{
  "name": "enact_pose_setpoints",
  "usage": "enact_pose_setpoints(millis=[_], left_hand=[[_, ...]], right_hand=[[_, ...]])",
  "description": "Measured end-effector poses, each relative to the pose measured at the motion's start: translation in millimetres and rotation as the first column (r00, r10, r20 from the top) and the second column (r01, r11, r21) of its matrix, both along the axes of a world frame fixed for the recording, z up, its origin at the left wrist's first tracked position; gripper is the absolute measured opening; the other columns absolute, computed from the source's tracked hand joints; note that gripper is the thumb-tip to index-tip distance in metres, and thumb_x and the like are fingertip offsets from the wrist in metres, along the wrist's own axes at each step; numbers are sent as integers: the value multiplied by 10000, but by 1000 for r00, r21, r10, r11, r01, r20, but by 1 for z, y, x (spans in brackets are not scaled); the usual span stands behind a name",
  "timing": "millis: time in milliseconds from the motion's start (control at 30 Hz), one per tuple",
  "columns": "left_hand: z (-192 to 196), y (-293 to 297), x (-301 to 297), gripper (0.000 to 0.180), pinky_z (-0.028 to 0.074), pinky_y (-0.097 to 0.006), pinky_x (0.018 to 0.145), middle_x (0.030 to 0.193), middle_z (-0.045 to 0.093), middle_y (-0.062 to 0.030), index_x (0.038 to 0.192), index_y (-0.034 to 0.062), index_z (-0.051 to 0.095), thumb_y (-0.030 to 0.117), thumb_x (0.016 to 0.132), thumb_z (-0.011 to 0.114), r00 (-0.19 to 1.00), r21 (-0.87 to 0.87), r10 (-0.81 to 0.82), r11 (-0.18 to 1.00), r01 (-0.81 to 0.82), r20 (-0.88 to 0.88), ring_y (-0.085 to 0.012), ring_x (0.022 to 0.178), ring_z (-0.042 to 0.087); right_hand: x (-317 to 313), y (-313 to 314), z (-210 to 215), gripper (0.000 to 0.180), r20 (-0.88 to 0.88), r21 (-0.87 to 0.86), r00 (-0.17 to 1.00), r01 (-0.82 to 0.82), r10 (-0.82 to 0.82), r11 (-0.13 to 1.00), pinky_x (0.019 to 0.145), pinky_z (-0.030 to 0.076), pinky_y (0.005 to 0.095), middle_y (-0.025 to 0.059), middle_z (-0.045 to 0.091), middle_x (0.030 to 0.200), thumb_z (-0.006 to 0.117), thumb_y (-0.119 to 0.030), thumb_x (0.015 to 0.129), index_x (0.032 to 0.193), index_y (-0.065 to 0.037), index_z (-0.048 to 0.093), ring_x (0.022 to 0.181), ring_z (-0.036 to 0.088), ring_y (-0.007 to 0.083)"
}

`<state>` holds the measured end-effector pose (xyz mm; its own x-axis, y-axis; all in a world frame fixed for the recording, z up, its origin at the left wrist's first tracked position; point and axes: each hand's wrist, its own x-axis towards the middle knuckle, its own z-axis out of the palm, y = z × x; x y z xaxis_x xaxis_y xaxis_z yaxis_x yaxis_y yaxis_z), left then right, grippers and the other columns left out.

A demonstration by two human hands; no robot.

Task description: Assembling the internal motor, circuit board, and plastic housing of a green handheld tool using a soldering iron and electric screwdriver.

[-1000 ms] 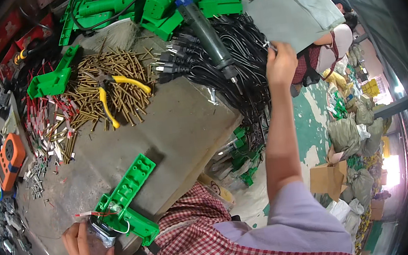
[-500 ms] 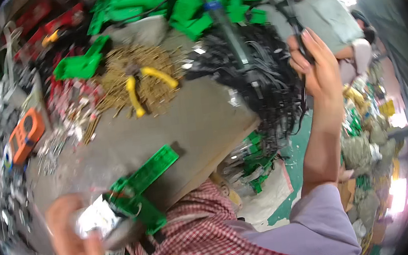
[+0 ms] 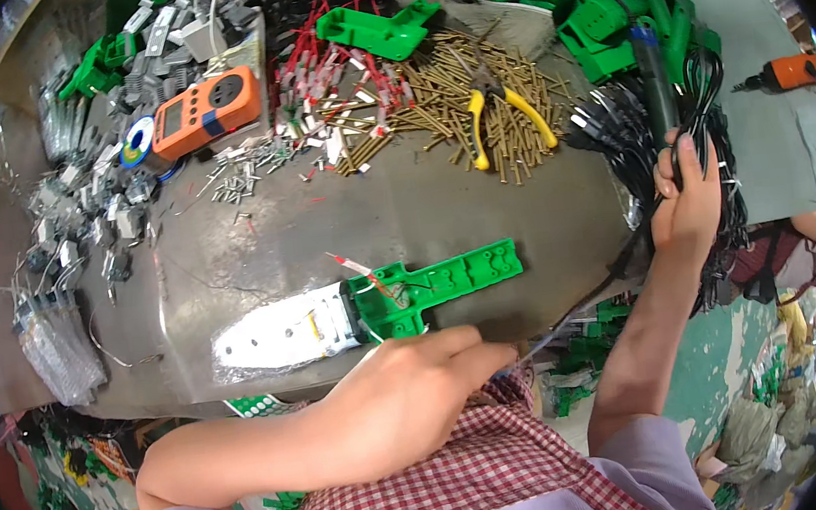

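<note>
My right hand is closed round a looped black power cord at the right of the bench. Its tail runs down left towards my left hand, whose fingers are pinched together at the pale end of the cord. Just beyond that hand, a green plastic housing half lies open side up. Joined to it is a white, film-wrapped, pointed plate with small dark spots. Thin wires, one in a red-and-white sleeve, stick up from the housing.
Yellow-handled pliers rest on a heap of brass-coloured screws. An orange meter and a solder roll are at left, near grey parts. Black cords pile at right; green housings are behind. An orange-handled tool lies far right.
My left hand has let go of the green housing with its white plate, which now lies on the bench, and has moved right to the cord's end. My right hand has lowered the cord.
</note>
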<state>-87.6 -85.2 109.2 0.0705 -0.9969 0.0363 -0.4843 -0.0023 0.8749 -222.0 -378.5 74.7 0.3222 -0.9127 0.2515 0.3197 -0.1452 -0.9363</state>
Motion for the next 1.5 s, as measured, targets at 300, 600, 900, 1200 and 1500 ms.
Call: enact_pose_setpoints(millis=[300, 600, 900, 1200, 1500], left_hand=[[-5, -15, 34, 303, 504, -352, 727, 922, 630, -141, 1117, 40, 600, -55, 833, 549, 926, -117, 365, 928, -354, 99, -293, 825, 629], [-60, -26, 155, 159, 478, -362, 761, 875, 625, -127, 964, 38, 673, 56, 811, 634, 606, -206, 624, 761, -615, 494, -289, 839, 622], [-79, -49, 159, 128, 458, -376, 778, 883, 571, -115, 906, 49, 678, 46, 783, 643, 605, -155, 546, 803, -576, 580, -291, 875, 578], [-79, -50, 155, 132, 454, -391, 794, 922, 590, -120, 871, 29, 649, 112, 771, 671, 588, -149, 537, 801, -580, 605, -299, 907, 572], [-79, -50, 154, 140, 476, -380, 728, 874, 595, -132, 825, 3, 619, 105, 743, 668, 579, -82, 480, 811, -579, 659, -300, 839, 597]], right_hand=[[43, 101, 14, 393, -734, -196, 449, -859, 510, 474, 821, 475, 377, 149, 635, 1043, 724, -211, 779, 1116, -44, 608, 960, 607, 308], [104, 78, -44, 237, -350, 352, 334, -819, 875, 454, 537, 404, 211, 20, 610, 714, 459, -136, 966, 1117, 17, 558, 562, 460, 61], [100, 75, -59, 113, -157, 393, 307, -852, 939, 345, 616, 434, 229, 91, 610, 851, 397, 53, 827, 842, -17, 484, 663, 501, 84], [101, 81, -55, 184, -207, 383, 275, -860, 939, 336, 652, 438, 228, 43, 596, 806, 440, 41, 845, 991, 9, 547, 719, 511, 68], [103, 82, -55, 323, -184, 403, 308, -843, 933, 357, 653, 436, 212, 19, 605, 795, 499, -29, 910, 1225, 33, 465, 698, 519, 58]])
